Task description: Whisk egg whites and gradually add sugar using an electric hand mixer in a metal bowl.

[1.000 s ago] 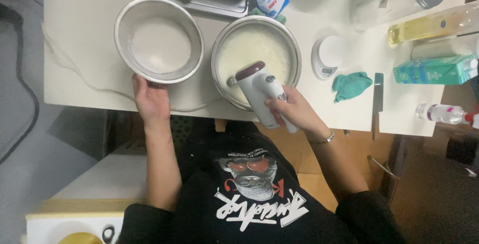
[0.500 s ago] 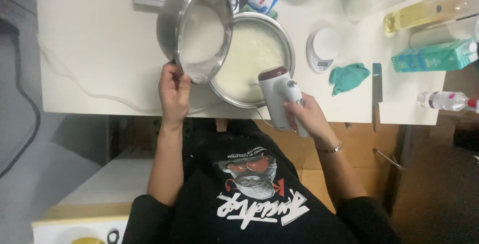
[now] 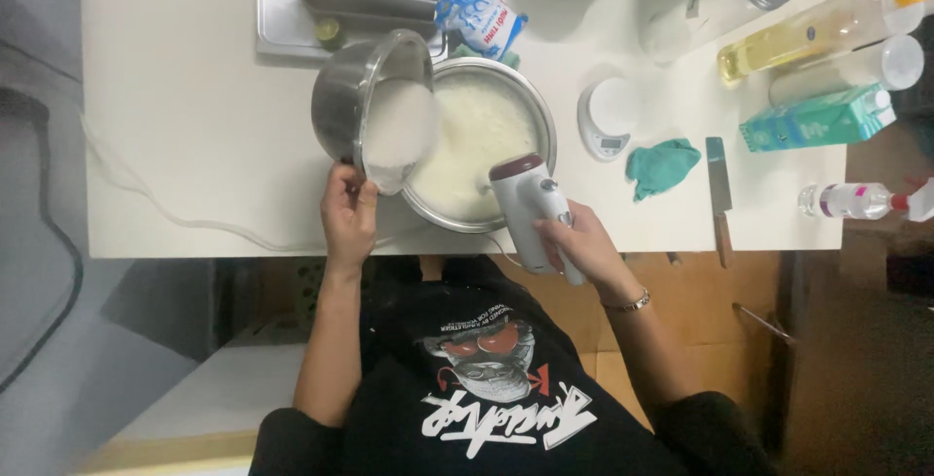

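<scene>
Here, left hand [image 3: 348, 211] gripping the rim of a tipped metal pan [image 3: 362, 106] of white powder over the big mixing bowl [image 3: 486, 145] of pale batter, right hand [image 3: 582, 243] wrapped tight around a white hand mixer [image 3: 533, 206] at the bowl's near edge, small kitchen scale [image 3: 608, 116] and green cloth [image 3: 662, 165] nearby on the white table [image 3: 185, 126].

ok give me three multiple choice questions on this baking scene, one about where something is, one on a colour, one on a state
1. Where does the small kitchen scale sit?
A. right of the large mixing bowl
B. inside the metal tray
C. on the floor

2. What colour is the crumpled cloth?
A. red
B. teal
C. yellow

3. How is the smaller metal bowl in the left hand held?
A. flat on the table
B. upside down on the tray
C. tipped over the large mixing bowl

Answers: 1 A, the scale lies on the white table beside that bowl's right rim. 2 B, it is blue-green. 3 C, its white contents face the batter while the right hand grips the hand mixer.
</scene>
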